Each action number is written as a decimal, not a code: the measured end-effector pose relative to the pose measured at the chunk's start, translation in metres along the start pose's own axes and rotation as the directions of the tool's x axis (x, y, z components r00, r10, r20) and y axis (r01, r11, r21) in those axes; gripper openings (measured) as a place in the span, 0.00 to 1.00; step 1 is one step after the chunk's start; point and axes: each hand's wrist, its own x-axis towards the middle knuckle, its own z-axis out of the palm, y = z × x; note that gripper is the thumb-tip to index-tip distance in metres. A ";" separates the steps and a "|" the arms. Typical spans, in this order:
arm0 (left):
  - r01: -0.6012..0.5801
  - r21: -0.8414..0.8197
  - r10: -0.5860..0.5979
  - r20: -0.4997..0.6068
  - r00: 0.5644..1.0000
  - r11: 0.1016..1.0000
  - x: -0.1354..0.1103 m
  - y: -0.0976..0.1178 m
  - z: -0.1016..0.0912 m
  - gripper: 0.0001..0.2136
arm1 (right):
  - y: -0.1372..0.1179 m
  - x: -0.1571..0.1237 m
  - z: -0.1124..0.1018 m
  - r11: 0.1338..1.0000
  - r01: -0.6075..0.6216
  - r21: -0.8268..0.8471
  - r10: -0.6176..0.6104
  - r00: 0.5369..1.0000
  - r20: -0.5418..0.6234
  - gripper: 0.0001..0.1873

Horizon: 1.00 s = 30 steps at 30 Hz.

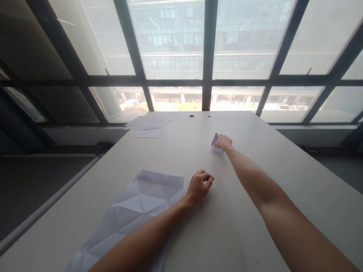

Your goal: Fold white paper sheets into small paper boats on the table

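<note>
My right hand is stretched far out over the white table and grips a small folded piece of pale paper that rests on the surface. My left hand lies nearer to me, fingers curled loosely, with nothing in it. Just left of that hand, and partly under my left forearm, lies a large creased sheet of white paper marked with triangular fold lines.
Several loose flat paper sheets lie at the table's far left corner. Two small dark holes sit near the far edge. Large windows with dark frames rise beyond the table. The table's left edge drops off to a dark floor.
</note>
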 end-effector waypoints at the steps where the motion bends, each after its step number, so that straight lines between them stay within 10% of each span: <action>1: 0.002 0.000 -0.002 0.001 1.000 1.000 0.000 0.000 0.000 0.09 | -0.002 0.002 0.000 1.000 -0.002 0.003 0.002 1.000 0.002 0.26; 11: 0.001 -0.011 -0.001 0.012 1.000 1.000 0.001 0.003 -0.001 0.10 | 0.020 0.016 -0.033 0.997 -0.047 0.054 0.049 0.998 -0.032 0.26; 21: -0.017 -0.007 0.017 -0.006 1.000 1.000 0.000 0.002 0.000 0.10 | 0.026 0.000 -0.006 0.990 -0.079 0.118 0.082 0.996 -0.022 0.22; 30: -0.012 -0.013 0.012 0.018 1.000 1.000 0.003 0.001 0.000 0.11 | 0.097 0.013 -0.033 0.975 -0.203 0.091 0.214 0.969 -0.127 0.21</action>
